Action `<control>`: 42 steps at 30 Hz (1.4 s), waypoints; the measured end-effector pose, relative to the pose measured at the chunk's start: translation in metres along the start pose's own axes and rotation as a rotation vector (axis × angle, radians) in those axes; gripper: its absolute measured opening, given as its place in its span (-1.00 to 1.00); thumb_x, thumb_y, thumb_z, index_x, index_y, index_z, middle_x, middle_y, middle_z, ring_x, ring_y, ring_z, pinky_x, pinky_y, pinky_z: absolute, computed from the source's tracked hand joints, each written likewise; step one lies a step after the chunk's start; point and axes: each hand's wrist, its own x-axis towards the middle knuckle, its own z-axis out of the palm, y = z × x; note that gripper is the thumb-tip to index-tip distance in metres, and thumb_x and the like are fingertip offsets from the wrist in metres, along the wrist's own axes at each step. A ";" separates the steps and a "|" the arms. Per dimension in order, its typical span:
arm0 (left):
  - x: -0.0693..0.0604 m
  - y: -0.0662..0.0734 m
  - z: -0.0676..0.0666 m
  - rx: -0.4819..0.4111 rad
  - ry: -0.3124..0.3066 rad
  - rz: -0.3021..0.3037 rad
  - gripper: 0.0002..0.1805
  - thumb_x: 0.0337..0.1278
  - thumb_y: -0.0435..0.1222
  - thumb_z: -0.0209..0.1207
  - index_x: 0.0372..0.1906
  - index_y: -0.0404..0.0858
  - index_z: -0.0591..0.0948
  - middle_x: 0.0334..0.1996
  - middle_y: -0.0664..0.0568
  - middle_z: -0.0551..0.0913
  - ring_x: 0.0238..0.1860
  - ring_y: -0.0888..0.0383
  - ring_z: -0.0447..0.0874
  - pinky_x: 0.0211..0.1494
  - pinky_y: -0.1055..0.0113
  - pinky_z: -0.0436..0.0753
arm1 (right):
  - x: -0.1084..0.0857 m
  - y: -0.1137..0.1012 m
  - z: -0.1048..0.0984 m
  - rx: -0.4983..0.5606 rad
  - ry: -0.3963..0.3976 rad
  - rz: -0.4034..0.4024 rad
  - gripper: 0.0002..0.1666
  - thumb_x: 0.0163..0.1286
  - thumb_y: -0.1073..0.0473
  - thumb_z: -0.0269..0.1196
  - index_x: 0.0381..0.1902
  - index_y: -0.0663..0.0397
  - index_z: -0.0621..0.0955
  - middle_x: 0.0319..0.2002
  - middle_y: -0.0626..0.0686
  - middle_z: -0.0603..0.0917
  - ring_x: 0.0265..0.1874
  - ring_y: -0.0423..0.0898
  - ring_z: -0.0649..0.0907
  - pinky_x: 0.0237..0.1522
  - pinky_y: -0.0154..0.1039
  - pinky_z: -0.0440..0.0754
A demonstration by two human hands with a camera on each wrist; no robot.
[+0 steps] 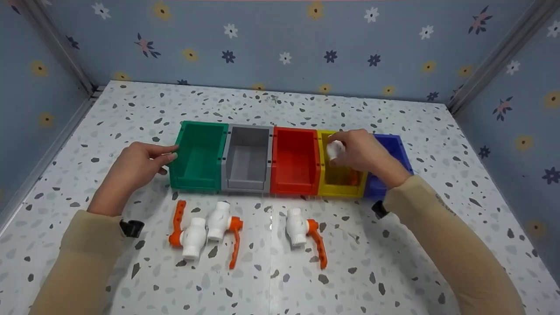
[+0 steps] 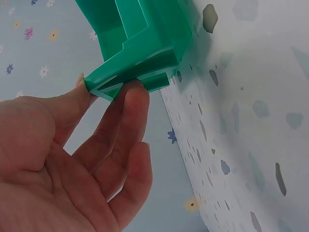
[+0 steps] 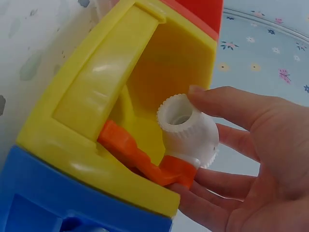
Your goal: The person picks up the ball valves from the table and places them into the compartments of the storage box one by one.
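My left hand [image 1: 136,167] pinches the left rim of the green bin [image 1: 195,184], thumb on the rim and fingertips under it in the left wrist view. My right hand [image 1: 359,151] holds a white ball valve [image 3: 190,130] with an orange lever [image 3: 137,154] over the yellow bin [image 3: 91,111]. Thumb and fingers grip the white body from the side, and the lever dips into the bin past its front lip. In the head view the hand hides part of the valve.
Green, grey [image 1: 248,186], red [image 1: 294,188], yellow and blue [image 1: 400,153] bins stand in one row. Before them lie three more ball valves, two side by side at left [image 1: 194,238] [image 1: 218,221] and one before the red bin [image 1: 297,227]. A flowered wall [image 1: 280,39] rises behind.
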 end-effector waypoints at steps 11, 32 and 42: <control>0.001 0.001 -0.002 -0.011 0.001 0.004 -0.49 0.52 -0.04 0.02 0.44 -0.06 0.42 0.17 -0.29 0.58 -0.05 -0.11 0.68 -0.08 0.01 0.52 | 0.009 -0.006 0.005 -0.052 -0.060 0.032 -0.39 0.29 0.19 0.41 0.30 -0.17 0.57 0.26 0.06 0.55 -0.02 0.05 0.55 0.09 0.06 0.56; 0.004 0.001 -0.001 -0.020 -0.021 -0.019 -0.48 0.51 -0.03 0.03 0.44 -0.07 0.41 0.17 -0.27 0.58 -0.02 -0.11 0.64 -0.04 -0.04 0.53 | 0.016 -0.007 0.011 -0.081 -0.177 0.065 -0.43 0.30 0.17 0.40 0.26 -0.18 0.57 0.12 0.00 0.62 -0.02 0.06 0.53 0.19 0.16 0.45; 0.002 0.001 -0.003 -0.012 -0.030 -0.026 -0.48 0.51 -0.04 0.03 0.44 -0.07 0.40 0.18 -0.28 0.57 -0.02 -0.11 0.63 -0.10 0.04 0.52 | 0.012 -0.013 0.012 -0.120 -0.193 0.111 -0.47 0.42 0.07 0.28 0.34 -0.15 0.53 0.09 0.04 0.64 -0.05 0.08 0.54 0.18 0.17 0.44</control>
